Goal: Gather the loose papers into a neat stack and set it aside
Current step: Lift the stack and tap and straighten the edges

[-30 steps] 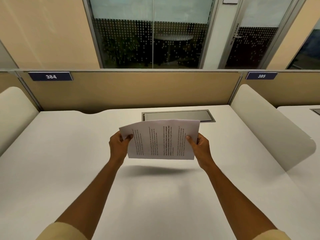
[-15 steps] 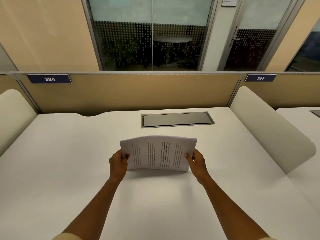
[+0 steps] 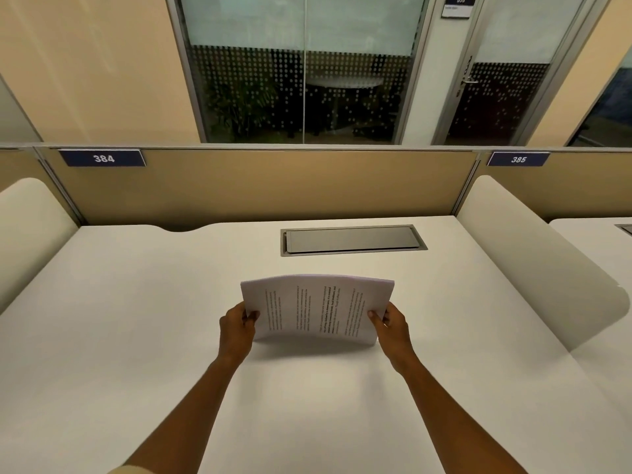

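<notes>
Both hands pinch the papers [image 3: 316, 307] by their short sides, left hand [image 3: 236, 328] and right hand [image 3: 393, 325], thumbs in front and the other fingers hidden behind. The sheets stand on edge, bowed, at or just above the desk [image 3: 136, 302]. Tapping the lower edge squarely with a looser pinch should align them. Forearms reach forward, roughly level and symmetrical, wrists turned inward.

White surface [image 3: 136, 336] stretching wide, a grey cable hatch [image 3: 352, 240] just beyond the hands. Tan partition [image 3: 273, 186] behind, plates 384 [image 3: 102, 158] and 385 [image 3: 518, 159], then dotted glass walls [image 3: 301, 97], dim inside.
</notes>
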